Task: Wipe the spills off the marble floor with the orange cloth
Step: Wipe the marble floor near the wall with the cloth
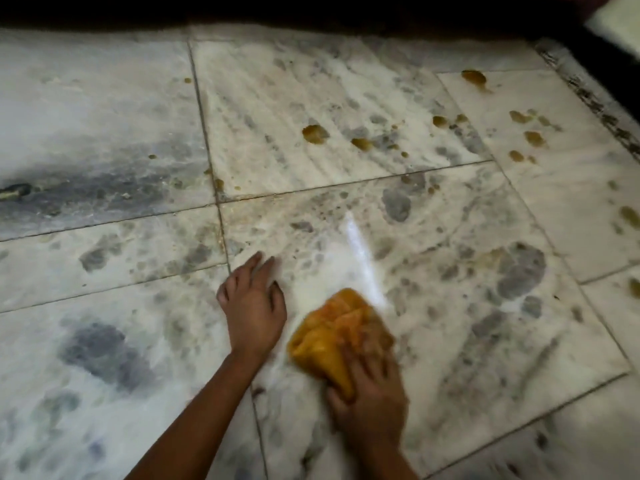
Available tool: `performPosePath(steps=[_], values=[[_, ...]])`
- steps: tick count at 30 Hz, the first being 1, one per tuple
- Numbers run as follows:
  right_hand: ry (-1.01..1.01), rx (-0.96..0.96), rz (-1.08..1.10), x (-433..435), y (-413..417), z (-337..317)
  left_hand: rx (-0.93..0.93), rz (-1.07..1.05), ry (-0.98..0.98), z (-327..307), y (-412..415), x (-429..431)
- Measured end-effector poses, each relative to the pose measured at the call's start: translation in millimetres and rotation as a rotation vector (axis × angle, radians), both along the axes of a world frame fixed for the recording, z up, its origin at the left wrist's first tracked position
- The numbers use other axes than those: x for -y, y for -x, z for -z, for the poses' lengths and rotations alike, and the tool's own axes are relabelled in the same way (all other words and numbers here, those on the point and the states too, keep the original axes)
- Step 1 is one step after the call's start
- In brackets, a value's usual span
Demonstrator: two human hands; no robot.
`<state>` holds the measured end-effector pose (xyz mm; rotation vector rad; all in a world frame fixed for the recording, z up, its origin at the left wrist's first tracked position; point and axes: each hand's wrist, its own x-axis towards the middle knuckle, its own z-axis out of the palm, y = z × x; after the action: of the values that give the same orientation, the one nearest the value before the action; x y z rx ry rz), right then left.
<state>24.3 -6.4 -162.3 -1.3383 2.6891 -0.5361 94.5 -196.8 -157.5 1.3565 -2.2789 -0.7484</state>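
Marble floor (450, 341): no puddles are seen on the near tiles.
Spills (315, 134): brown-yellow drops are left unwiped across the far and right tiles, so most of the work is judged undone.
Orange cloth (332, 337): bunched and pressed on the near tile, well short of the drops.
Right hand (370, 400): clamped on the cloth's near edge.
Left hand (252, 306): laid flat beside the cloth, fingers apart.

No writing, label, brand, number or sign can be read anywhere, neither on the marble floor (346, 98) nor on the orange cloth (332, 334).
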Motion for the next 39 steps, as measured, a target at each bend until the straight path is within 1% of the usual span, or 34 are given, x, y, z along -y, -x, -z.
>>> performPosePath(steps=[2, 5, 7, 8, 9, 11, 12, 14, 16, 18, 20, 22, 24, 25, 26, 28, 30, 31, 32, 33, 34, 35, 36, 37, 38, 39], values=[[0.007, 0.004, -0.127, 29.4, -16.9, 0.8, -0.128, -0.077, -0.06, -9.8, 9.0, 6.4], [-0.033, 0.015, -0.263, 78.0, 0.4, 0.3, -0.29, -0.15, -0.042, -28.0, 13.1, 18.0], [-0.099, -0.04, -0.265, 104.4, 29.8, -4.6, -0.34, -0.147, -0.036, -39.2, 16.5, 19.0], [-0.112, -0.081, -0.234, 112.8, 49.8, -9.9, -0.338, -0.117, -0.033, -43.3, 21.1, 16.5], [-0.15, -0.067, -0.197, 117.8, 71.4, -15.4, -0.313, -0.081, -0.029, -44.9, 24.1, 13.9], [-0.235, 0.009, -0.035, 108.7, 116.1, -21.6, -0.22, 0.026, -0.037, -42.6, 33.2, 7.1], [-0.221, -0.014, 0.06, 92.8, 135.5, -21.8, -0.16, 0.094, -0.049, -38.3, 38.0, 3.5], [-0.128, -0.057, 0.261, 36.7, 168.3, -22.8, -0.001, 0.234, -0.055, -27.2, 50.9, -7.2], [-0.128, -0.051, 0.391, -40.1, 186.6, -16.2, 0.165, 0.346, -0.013, -16.4, 63.5, -17.1], [-0.175, -0.037, 0.544, -115.4, 192.8, -9.4, 0.237, 0.405, 0.022, -12.4, 75.6, -21.5], [-0.188, -0.022, 0.797, -158.7, 200.5, -1.4, 0.263, 0.423, 0.041, -11.1, 82.2, -20.8], [-0.192, 0.015, 0.991, -154.3, 218.9, -0.8, 0.269, 0.419, 0.055, -10.0, 85.1, -18.4], [-0.171, 0.094, 1.073, -116.8, 239.4, -6.1, 0.264, 0.408, 0.067, -9.4, 85.5, -19.1], [-0.132, 0.118, 1.04, -89.4, 242.7, -9.8, 0.257, 0.402, 0.072, -9.4, 84.8, -19.9], [-0.082, 0.123, 0.959, -57.6, 239.0, -12.7, 0.242, 0.392, 0.069, -9.9, 85.3, -20.0], [-0.026, 0.116, 0.738, 10.5, 205.9, -11.5, 0.21, 0.353, 0.045, -11.8, 86.0, -19.8], [-0.001, -0.006, 0.466, 73.9, 161.4, -8.9, 0.189, 0.298, 0.009, -14.5, 85.8, -18.2], [-0.039, -0.066, 0.293, 99.3, 143.1, -11.2, 0.184, 0.273, -0.002, -15.7, 86.0, -16.5], [-0.1, -0.061, 0.146, 115.8, 129.1, -15.2, 0.177, 0.253, -0.007, -16.8, 85.1, -15.0], [-0.197, -0.006, 0.045, 123.5, 126.3, -16.0, 0.174, 0.243, -0.005, -17.6, 85.2, -12.6], [-0.268, 0.024, -0.011, 122.2, 131.9, -19.1, 0.177, 0.242, 0.0, -17.8, 84.2, -10.7], [-0.293, 0.007, -0.022, 114.2, 144.2, -21.1, 0.193, 0.25, 0.005, -17.9, 82.7, -8.9], [-0.271, -0.021, 0.006, 98.8, 158.0, -21.4, 0.215, 0.266, 0.015, -17.2, 81.8, -8.2], [-0.218, -0.002, 0.071, 80.3, 176.2, -20.7, 0.24, 0.287, 0.03, -16.6, 81.6, -7.1], [-0.165, 0.035, 0.177, 55.1, 195.9, -19.8, 0.26, 0.314, 0.044, -16.1, 84.4, -8.5], [-0.137, 0.03, 0.28, 28.8, 214.8, -19.9, 0.275, 0.33, 0.055, -16.0, 86.9, -8.5]])
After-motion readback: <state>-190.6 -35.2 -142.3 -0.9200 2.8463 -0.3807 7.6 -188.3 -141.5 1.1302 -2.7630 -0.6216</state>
